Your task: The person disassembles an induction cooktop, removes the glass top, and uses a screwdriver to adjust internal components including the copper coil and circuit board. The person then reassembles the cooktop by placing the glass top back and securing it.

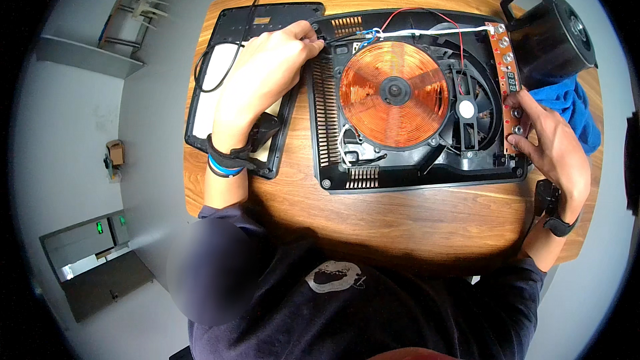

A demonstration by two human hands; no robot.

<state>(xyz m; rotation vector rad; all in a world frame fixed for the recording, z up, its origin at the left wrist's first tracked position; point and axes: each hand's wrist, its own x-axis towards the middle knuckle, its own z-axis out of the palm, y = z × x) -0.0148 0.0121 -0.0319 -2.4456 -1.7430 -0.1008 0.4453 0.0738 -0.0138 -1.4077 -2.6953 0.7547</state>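
Head view shows your left hand (263, 73) pinching wiring at the opened cooker base (413, 177), right hand (553, 143) gripping its control board (507, 73); next, free that board gently.

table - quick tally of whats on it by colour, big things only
black: 3 - opened cooker base, removed top panel, pot
copper orange: 1 - round coil
brown-orange: 1 - control board strip, right hand touching it
blue: 1 - cloth
total: 6
left hand rests at the base's back left corner, on the wooden table
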